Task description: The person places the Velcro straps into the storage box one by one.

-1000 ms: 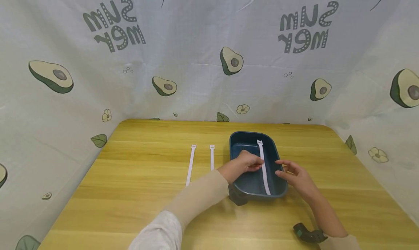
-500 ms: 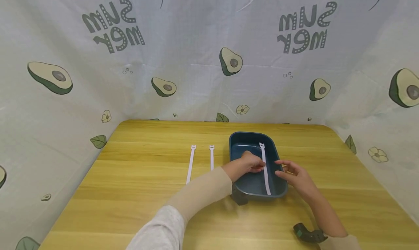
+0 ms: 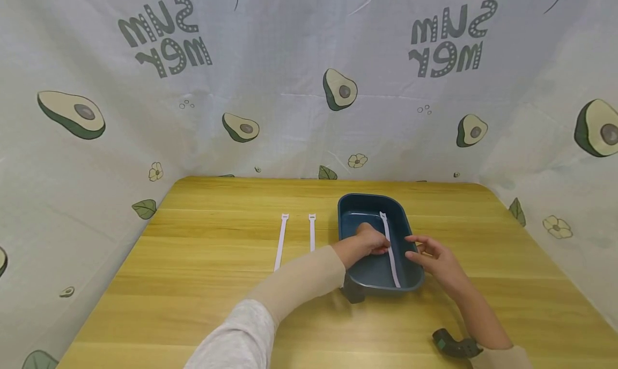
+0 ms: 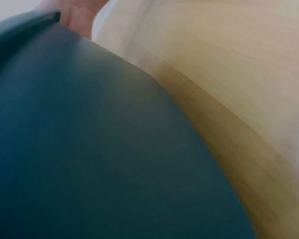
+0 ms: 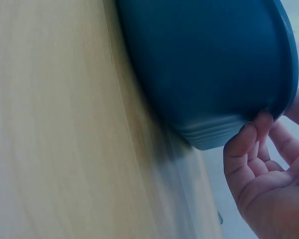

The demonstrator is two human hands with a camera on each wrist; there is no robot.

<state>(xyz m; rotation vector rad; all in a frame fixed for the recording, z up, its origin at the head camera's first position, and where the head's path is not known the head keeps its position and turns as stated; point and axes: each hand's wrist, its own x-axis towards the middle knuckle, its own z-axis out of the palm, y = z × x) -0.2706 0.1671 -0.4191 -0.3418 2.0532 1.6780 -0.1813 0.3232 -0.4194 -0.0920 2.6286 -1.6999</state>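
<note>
A dark blue plastic bin (image 3: pixel 372 290) stands on the table right of centre; its outer wall (image 4: pixel 114 149) fills much of the left wrist view. Inside it my left hand (image 3: pixel 370 239) pinches a white hook-and-loop cable tie (image 3: pixel 393 262) near its middle. The tie's slotted head points to the far end, its tail to the near end. My right hand (image 3: pixel 436 259) holds the bin's right rim, thumb and fingers curled over it, as the right wrist view shows of the bin (image 5: pixel 209 59) too. The left fingertips are partly hidden in the head view.
Two more white cable ties, a left one (image 3: pixel 281 243) and a right one (image 3: pixel 312 232), lie on the wooden table (image 3: pixel 217 219) left of the bin. The left forearm covers their near ends. A patterned cloth (image 3: pixel 289 90) hangs behind the table.
The left hand's tie has shifted slightly in the bin, its head sinking a little lower towards me and swinging right, then left. The right hand stays at the rim.
</note>
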